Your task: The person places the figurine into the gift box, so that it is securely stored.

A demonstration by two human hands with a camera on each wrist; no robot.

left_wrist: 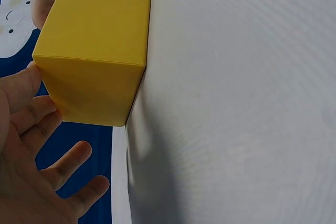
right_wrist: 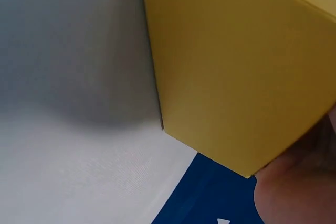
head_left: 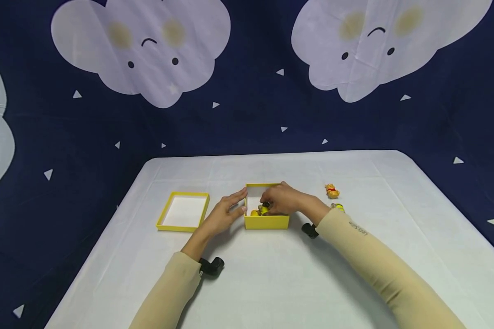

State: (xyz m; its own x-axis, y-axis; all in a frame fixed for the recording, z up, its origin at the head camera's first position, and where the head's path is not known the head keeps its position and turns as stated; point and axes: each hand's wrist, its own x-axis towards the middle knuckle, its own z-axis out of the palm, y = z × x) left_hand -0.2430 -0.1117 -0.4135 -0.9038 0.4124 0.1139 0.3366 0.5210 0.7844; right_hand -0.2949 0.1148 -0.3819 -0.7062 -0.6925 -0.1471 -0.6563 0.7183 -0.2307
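An uncovered yellow box (head_left: 266, 222) with a white inside stands mid-table. My left hand (head_left: 224, 214) touches its left rim with thumb and forefinger, the fingers fairly straight; the left wrist view shows the other fingers of that hand (left_wrist: 31, 150) spread beside the box's end wall (left_wrist: 89, 90). My right hand (head_left: 283, 199) reaches in over the right rim. Its curled fingers pinch a small toy figure (head_left: 265, 209) with a dark top and yellow body. Another small yellow toy (head_left: 254, 213) lies beside it in the box. The box wall (right_wrist: 236, 66) hides the right fingertips in the right wrist view.
Left of the box lies its shallow yellow-rimmed lid (head_left: 185, 211), white inside facing up. To the right, an orange bear figure (head_left: 332, 191) lies on the white tablecloth (head_left: 263, 278). A yellow toy (head_left: 338, 208) behind the right forearm is partly hidden by the sleeve.
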